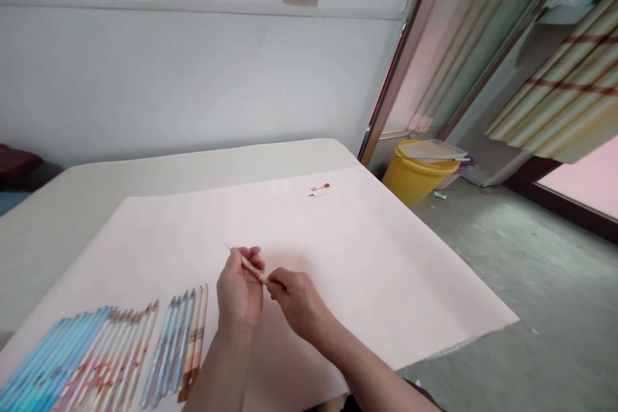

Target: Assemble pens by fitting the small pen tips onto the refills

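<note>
A slim pen [253,270] with a white pointed end and a patterned light-brown barrel is held between both hands over the pale paper sheet [386,270]. My left hand [241,286] is palm up, its fingers curled round the pen near the white end. At the other end, my right hand [295,299] pinches the barrel between thumb and fingers. Farther off on the sheet lie a short brown-tipped pen piece [320,187] and a thin white piece with a dark point [320,192]. Left of my forearms are brown-and-cream pens [194,341] and grey-blue pens [170,347].
More pens lie in rows at the lower left, white-and-red ones [109,360] and blue ones [58,357]. A light wall [193,77] stands behind the table. Past its right edge is a yellow bucket [415,177] on the grey floor [506,251].
</note>
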`<state>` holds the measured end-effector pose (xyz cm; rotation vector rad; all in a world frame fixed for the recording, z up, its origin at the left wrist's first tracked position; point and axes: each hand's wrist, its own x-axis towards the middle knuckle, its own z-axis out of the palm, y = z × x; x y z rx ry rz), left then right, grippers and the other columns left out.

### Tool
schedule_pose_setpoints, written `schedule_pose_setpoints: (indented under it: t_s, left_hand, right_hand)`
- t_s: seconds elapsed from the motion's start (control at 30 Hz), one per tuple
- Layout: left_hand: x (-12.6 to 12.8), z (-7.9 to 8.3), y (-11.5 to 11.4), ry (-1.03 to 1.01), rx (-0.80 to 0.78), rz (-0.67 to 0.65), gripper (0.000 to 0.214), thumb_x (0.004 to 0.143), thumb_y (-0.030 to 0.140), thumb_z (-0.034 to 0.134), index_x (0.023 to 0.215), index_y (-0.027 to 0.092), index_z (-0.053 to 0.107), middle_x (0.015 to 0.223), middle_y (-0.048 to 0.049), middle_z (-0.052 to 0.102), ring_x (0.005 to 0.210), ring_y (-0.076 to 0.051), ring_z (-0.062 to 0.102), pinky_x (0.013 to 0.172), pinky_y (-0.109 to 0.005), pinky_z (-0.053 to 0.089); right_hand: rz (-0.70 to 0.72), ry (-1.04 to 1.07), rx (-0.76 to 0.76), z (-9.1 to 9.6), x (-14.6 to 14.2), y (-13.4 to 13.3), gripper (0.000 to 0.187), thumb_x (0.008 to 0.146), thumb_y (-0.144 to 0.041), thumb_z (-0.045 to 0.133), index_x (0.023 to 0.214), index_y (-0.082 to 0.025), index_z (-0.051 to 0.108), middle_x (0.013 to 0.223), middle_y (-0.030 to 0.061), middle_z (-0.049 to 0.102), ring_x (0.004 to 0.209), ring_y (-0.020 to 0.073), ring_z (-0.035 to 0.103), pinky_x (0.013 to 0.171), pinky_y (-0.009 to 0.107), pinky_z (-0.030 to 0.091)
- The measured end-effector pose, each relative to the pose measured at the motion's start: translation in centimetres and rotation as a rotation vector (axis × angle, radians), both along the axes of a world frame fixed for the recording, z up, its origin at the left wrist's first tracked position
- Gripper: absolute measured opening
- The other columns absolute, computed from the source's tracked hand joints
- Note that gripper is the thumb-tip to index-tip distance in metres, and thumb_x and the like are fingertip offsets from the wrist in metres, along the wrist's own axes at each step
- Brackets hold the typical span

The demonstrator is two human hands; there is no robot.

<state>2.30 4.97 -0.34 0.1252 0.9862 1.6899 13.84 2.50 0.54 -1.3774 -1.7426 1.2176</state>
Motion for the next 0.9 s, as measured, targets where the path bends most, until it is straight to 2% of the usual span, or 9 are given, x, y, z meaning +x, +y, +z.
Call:
schedule_pose_setpoints:
  t_s: [0.17, 0.37, 0.47, 0.6, 0.7, 0.73, 0.9]
  left_hand:
    - [0.1, 0.3, -0.1, -0.017, 0.028, -0.081, 0.018, 0.084, 0.025, 0.05, 0.071, 0.013, 0.055, 0.075, -0.0085, 0.063, 0.059, -0.01, 0.054, 0.059, -0.023, 0.046]
    - [0.2, 0.6, -0.4, 0.067, 0.035, -0.153, 0.019, 0.081, 0.032, 0.055, 0.076, 0.014, 0.058, 0.082, -0.009, 0.065, 0.065, -0.011, 0.055, 0.067, -0.025, 0.048]
    - [0.0, 0.5, -0.3, 0.096, 0.015, -0.159, 0.02, 0.081, 0.033, 0.055, 0.076, 0.014, 0.059, 0.086, -0.0092, 0.066, 0.069, -0.012, 0.056, 0.071, -0.027, 0.048]
    - [0.1, 0.4, -0.2, 0.135, 0.004, -0.136, 0.02, 0.081, 0.034, 0.055, 0.076, 0.015, 0.059, 0.088, -0.0088, 0.067, 0.072, -0.012, 0.057, 0.076, -0.029, 0.047]
    - [0.4, 0.5, -0.4, 0.149, 0.022, -0.153, 0.021, 0.08, 0.036, 0.055, 0.076, 0.015, 0.059, 0.088, -0.0088, 0.067, 0.072, -0.012, 0.057, 0.074, -0.028, 0.047]
    - [0.4, 0.5, -0.5, 0.151, 0.031, -0.162, 0.021, 0.08, 0.036, 0.056, 0.076, 0.015, 0.059, 0.088, -0.0089, 0.068, 0.071, -0.012, 0.057, 0.073, -0.028, 0.047]
    - [0.3, 0.5, -0.4, 0.167, 0.068, -0.207, 0.022, 0.079, 0.036, 0.057, 0.077, 0.015, 0.06, 0.093, -0.0107, 0.067, 0.073, -0.014, 0.057, 0.07, -0.028, 0.047]
  right_hand:
    - [0.053, 0.231, -0.272, -0.2, 0.6, 0.4, 0.022, 0.081, -0.025, 0.046, 0.065, -0.016, 0.059, 0.058, -0.0007, 0.055, 0.045, 0.0068, 0.039, 0.046, 0.021, 0.028]
    - [0.049, 0.442, -0.395, 0.2, 0.9, 0.4, 0.012, 0.076, -0.021, 0.048, 0.07, -0.015, 0.057, 0.062, 0.0009, 0.058, 0.046, 0.0066, 0.039, 0.045, 0.021, 0.026]
    - [-0.023, 0.416, -0.38, 0.4, 0.7, 0.3, 0.01, 0.077, -0.024, 0.049, 0.078, -0.017, 0.056, 0.064, 0.0002, 0.059, 0.048, 0.0074, 0.041, 0.046, 0.021, 0.029]
    - [-0.131, 0.205, -0.209, 0.2, 0.4, 0.3, 0.007, 0.07, -0.022, 0.059, 0.074, -0.019, 0.055, 0.064, -0.0025, 0.056, 0.055, 0.0088, 0.044, 0.05, 0.021, 0.032]
    - [-0.188, 0.148, -0.118, 0.2, 0.3, 0.2, 0.005, 0.069, -0.019, 0.059, 0.07, -0.019, 0.055, 0.061, -0.0039, 0.052, 0.056, 0.0084, 0.044, 0.051, 0.021, 0.031]
    - [-0.17, 0.162, -0.134, 0.3, 0.4, 0.2, 0.004, 0.071, -0.02, 0.057, 0.068, -0.018, 0.055, 0.059, -0.0039, 0.051, 0.054, 0.0081, 0.042, 0.05, 0.021, 0.03]
    - [-0.023, 0.3, -0.333, 1.3, 1.0, 0.3, 0.028, 0.082, -0.032, 0.047, 0.063, -0.016, 0.059, 0.049, -0.0037, 0.042, 0.046, 0.0072, 0.034, 0.047, 0.022, 0.027]
